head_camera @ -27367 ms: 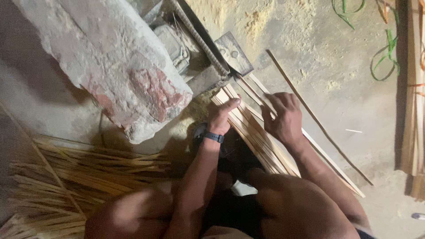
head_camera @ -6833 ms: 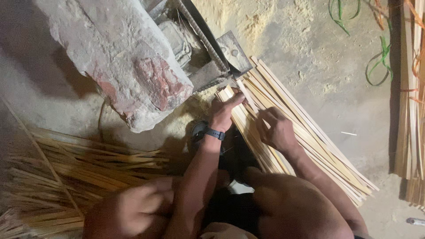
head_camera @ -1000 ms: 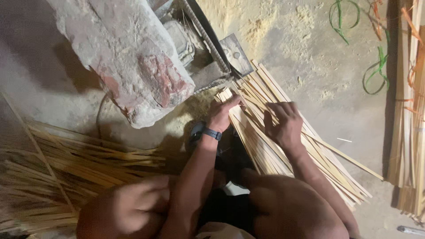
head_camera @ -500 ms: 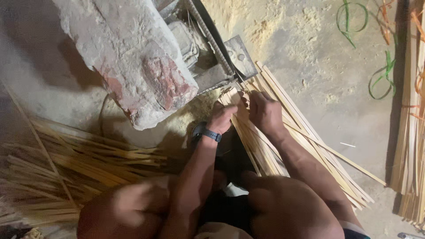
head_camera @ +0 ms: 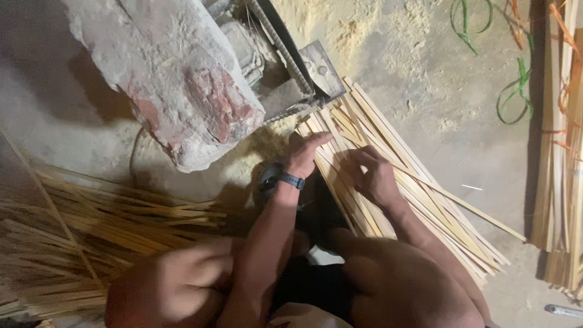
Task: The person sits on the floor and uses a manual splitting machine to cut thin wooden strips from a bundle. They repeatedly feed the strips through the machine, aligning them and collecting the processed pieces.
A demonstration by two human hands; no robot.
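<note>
Bamboo strips (head_camera: 419, 200) look light, stiff, splintery; right hand (head_camera: 375, 177) is pinching one midway, left hand (head_camera: 305, 154) lying flat, unclenched, beside it.

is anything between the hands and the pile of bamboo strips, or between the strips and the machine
Nothing visible. The left hand and right hand both rest directly on the bamboo strips, and the strips' near ends lie right against the machine with no object between.
</note>
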